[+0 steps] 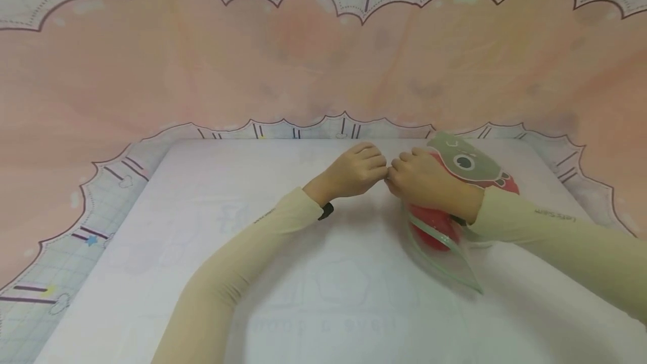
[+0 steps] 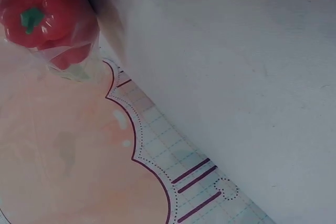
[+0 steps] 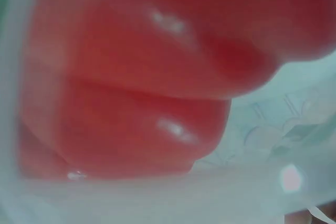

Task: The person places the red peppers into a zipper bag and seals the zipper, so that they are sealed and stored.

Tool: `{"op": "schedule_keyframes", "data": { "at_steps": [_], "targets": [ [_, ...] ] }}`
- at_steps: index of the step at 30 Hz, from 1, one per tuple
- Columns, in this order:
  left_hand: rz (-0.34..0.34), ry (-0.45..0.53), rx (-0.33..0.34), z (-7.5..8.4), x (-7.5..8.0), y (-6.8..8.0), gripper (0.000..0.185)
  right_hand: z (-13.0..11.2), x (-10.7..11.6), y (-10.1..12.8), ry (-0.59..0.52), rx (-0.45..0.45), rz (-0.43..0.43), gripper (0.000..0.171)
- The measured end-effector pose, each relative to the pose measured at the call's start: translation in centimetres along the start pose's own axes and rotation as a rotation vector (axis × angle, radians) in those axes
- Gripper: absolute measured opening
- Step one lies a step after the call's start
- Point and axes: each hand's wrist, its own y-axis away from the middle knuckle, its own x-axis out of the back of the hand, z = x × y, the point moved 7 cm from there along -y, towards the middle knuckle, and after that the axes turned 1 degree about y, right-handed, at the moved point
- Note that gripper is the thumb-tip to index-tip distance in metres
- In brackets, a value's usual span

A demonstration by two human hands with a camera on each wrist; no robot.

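Note:
A see-through plastic bag (image 1: 472,162) with a green cartoon face and pale green handles (image 1: 445,240) hangs over the table's right half. Red bell peppers (image 2: 39,11) show through its plastic; close up, the right wrist view is filled by a red pepper (image 3: 142,114). My right hand (image 1: 429,181) lies across the front of the bag, fingers curled, gripping its edge. Against it, fingertips to fingertips, my left hand (image 1: 358,170) is curled as well and seems to pinch the bag's edge. The exact pinch point is hidden behind the fingers.
Beneath both arms spreads a white tabletop (image 1: 202,274) with faint printed marks. A peach curtain-like cloth (image 1: 303,66) with scalloped, striped borders rises behind the table and along its sides. Dark bands (image 1: 327,210) show at the wrists.

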Motion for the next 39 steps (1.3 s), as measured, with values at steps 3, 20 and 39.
{"op": "schedule_keyframes", "data": {
  "at_steps": [3,20,39],
  "targets": [
    [-0.020,-0.004,-0.024,0.2,-0.2,0.0,0.013,0.0,0.1,0.2,-0.009,-0.003,0.012,0.030],
    [-0.194,0.018,-0.059,-1.2,-1.9,2.3,0.012,-1.0,-0.3,1.1,0.068,0.081,-0.126,0.026],
    [-0.313,-0.144,-0.138,-0.3,-2.4,1.6,0.017,-1.4,-0.6,1.7,0.109,0.131,-0.144,0.024]
  ]
}}
